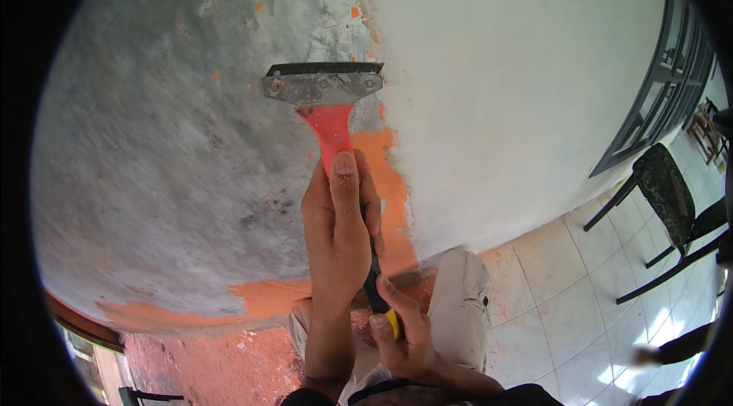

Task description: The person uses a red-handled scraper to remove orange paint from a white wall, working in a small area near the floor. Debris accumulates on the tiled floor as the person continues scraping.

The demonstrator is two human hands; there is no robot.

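A long-handled wall scraper (pixel 332 125) with a red neck, a black grip and a yellow end points up along the wall. Its wide metal blade head (pixel 322 85) is at the border between the grey, scraped wall surface (pixel 189 137) and the white painted part (pixel 504 96). My left hand (pixel 341 211) grips the scraper around the neck and upper handle, thumb on top, with orange dust on the skin. Lower down, my right hand (pixel 404 331) holds the yellow butt end. Orange paint (pixel 385 194) remains beside my left hand and along the wall's foot (pixel 269 297).
My knee in pale trousers (pixel 461 291) is close to the wall. Orange flakes cover the floor (pixel 212 369) at lower left. A dark chair (pixel 664 197) stands on white floor tiles (pixel 572 314) at right, below a grey-framed window (pixel 658 91).
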